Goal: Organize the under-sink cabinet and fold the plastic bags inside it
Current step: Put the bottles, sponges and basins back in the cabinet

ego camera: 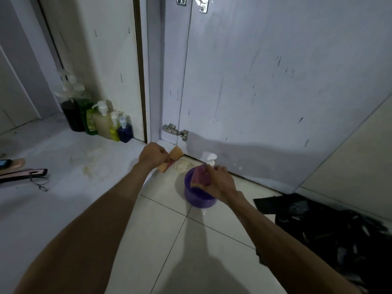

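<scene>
Bare forearms reach in from the lower edge toward the front of the white under-sink cabinet (pixel 48 209). The left hand (pixel 152 155) pinches a yellow foam sponge (pixel 177 153) at the cabinet's front edge. The right hand (pixel 220 183) grips a pink-and-yellow scouring sponge (pixel 199 177) over the round purple plastic tub (pixel 197 198), which stands on the tiled floor (pixel 169 240). Judged status: sorting of loose items is under way. A cluster of plastic pump bottles (pixel 101 122) stands grouped at the back of the cabinet floor, which suggests partial ordering. The heap of crumpled black plastic bags (pixel 331 236) lies outside the cabinet on the tiles at right, apparently unfolded, so folding remains. A pale crumpled object (pixel 182 166) between the hands cannot be identified. A flat pink-and-black item (pixel 23 174) at left is cut off by the frame, as is the bag heap at right.
</scene>
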Demonstrator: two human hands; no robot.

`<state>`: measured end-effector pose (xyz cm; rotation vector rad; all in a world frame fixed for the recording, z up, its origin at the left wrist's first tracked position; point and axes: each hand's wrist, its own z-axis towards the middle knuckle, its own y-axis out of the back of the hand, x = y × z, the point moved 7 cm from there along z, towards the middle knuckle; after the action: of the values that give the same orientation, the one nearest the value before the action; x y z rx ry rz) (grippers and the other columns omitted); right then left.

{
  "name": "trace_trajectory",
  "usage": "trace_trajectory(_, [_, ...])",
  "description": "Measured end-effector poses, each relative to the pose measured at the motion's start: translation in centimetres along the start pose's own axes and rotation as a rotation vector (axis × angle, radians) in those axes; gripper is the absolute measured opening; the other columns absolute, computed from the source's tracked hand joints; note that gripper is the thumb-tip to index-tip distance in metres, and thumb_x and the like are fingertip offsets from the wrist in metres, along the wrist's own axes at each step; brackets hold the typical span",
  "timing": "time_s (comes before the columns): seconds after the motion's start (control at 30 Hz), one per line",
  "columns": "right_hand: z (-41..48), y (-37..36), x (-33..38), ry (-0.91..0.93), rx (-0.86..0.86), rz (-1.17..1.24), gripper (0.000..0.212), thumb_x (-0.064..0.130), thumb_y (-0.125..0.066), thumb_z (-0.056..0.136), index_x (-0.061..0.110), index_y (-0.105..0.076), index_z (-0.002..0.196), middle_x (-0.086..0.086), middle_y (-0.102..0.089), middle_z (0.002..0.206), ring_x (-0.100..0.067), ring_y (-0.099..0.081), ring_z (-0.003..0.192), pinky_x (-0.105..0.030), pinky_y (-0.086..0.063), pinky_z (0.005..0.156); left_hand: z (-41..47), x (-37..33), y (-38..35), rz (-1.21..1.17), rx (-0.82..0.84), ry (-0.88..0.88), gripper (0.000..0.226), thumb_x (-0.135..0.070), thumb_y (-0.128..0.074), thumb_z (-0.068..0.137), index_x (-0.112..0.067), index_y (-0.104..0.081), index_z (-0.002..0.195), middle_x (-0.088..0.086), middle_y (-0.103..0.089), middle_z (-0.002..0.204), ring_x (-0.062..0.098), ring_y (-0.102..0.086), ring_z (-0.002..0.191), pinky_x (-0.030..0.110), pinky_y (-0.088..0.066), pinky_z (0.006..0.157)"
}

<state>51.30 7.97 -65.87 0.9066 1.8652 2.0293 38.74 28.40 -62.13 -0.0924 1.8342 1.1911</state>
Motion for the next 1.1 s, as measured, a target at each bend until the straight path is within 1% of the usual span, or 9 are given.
trace_trajectory(0.13, [0.0,-2.3,-0.9,-0.008,0.178,0.041,0.058,0.066,-0.058,0.082,0.029,-0.055,0.127,-0.002,-0.058,0.124,-0.025,-0.051,0.118,-0.036,-0.049,0.093,0.0,-2.0,-1.9,-0.148,0.118,0.022,0.024,-0.006,-0.078,0.073,-0.002,-0.076,0.096,0.015,-0.071,0.098,0.028,-0.066,0.092,0.041,-0.058,0.08])
trace_trajectory(0.27, [0.0,-2.1,-0.7,0.008,0.322,0.086,0.034,0.042,-0.054,0.093,0.018,-0.064,0.114,-0.004,-0.066,0.106,-0.022,-0.063,0.099,-0.03,-0.053,0.085,-0.4,-3.3,-2.5,-0.171,0.181,0.02,0.025,-0.004,-0.073,0.079,0.0,-0.072,0.103,0.012,-0.066,0.099,0.023,-0.06,0.09,0.031,-0.053,0.067])
trace_trajectory(0.33, [0.0,-1.4,-1.3,-0.028,0.254,0.093,0.024,0.022,-0.052,0.092,0.014,-0.068,0.108,-0.006,-0.068,0.102,-0.025,-0.065,0.096,-0.03,-0.053,0.081,-0.4,-3.4,-2.7,-0.166,0.197,0.021,0.023,-0.003,-0.071,0.08,0.001,-0.072,0.103,0.012,-0.065,0.099,0.024,-0.06,0.09,0.033,-0.054,0.068])
trace_trajectory(0.47, [-0.2,1.7,-3.1,-0.171,-0.048,0.374,0.029,0.011,-0.056,0.084,0.017,-0.07,0.108,-0.003,-0.069,0.104,-0.023,-0.065,0.094,-0.029,-0.051,0.074,-0.2,-3.4,-4.1,-0.131,0.301,0.037,0.018,-0.004,-0.069,0.081,-0.004,-0.073,0.098,0.012,-0.069,0.103,0.025,-0.064,0.095,0.039,-0.058,0.079])
trace_trajectory(0.63, [1.1,4.7,-2.3,-0.056,-0.018,0.567,0.064,0.017,-0.077,0.077,0.023,-0.054,0.136,-0.003,-0.059,0.125,-0.016,-0.056,0.108,-0.029,-0.046,0.084,-0.4,-5.4,-5.4,-0.038,0.458,-0.018,0.012,-0.009,-0.068,0.083,-0.014,-0.072,0.093,0.006,-0.071,0.103,0.018,-0.065,0.095,0.036,-0.058,0.08])
trace_trajectory(0.73, [2.2,4.7,-1.6,0.008,0.059,0.546,0.062,0.022,-0.077,0.08,0.025,-0.054,0.137,0.0,-0.058,0.135,-0.02,-0.053,0.121,-0.04,-0.047,0.099,-0.6,-6.7,-6.1,-0.004,0.529,-0.026,0.01,-0.009,-0.068,0.084,-0.016,-0.07,0.09,0.006,-0.07,0.106,0.018,-0.065,0.099,0.036,-0.057,0.081])
trace_trajectory(0.9, [2.0,5.3,-2.6,-0.054,-0.018,0.47,0.036,0.044,-0.074,0.081,0.022,-0.067,0.109,0.002,-0.069,0.104,-0.016,-0.064,0.089,-0.03,-0.051,0.075,-0.5,-7.7,-6.2,-0.035,0.531,-0.027,0.012,-0.015,-0.064,0.086,-0.018,-0.07,0.095,0.004,-0.066,0.109,0.022,-0.063,0.1,0.04,-0.058,0.082])
trace_trajectory(1.03, [1.6,3.3,-4.4,-0.214,0.04,0.585,0.031,0.05,-0.072,0.081,0.02,-0.066,0.088,0.002,-0.068,0.084,-0.018,-0.065,0.08,-0.032,-0.053,0.072,-0.7,-7.5,-6.5,-0.199,0.502,0.031,0.026,-0.031,-0.069,0.084,-0.014,-0.07,0.104,0.005,-0.067,0.103,0.021,-0.065,0.094,0.036,-0.06,0.074])
trace_trajectory(1.1, [1.4,1.9,-4.9,-0.297,0.097,0.638,0.036,0.049,-0.07,0.083,0.013,-0.067,0.083,0.0,-0.066,0.076,-0.019,-0.064,0.076,-0.032,-0.053,0.07,-0.8,-7.0,-7.2,-0.237,0.485,0.054,0.024,-0.017,-0.068,0.086,-0.01,-0.064,0.108,0.004,-0.064,0.1,0.018,-0.063,0.09,0.03,-0.057,0.068])
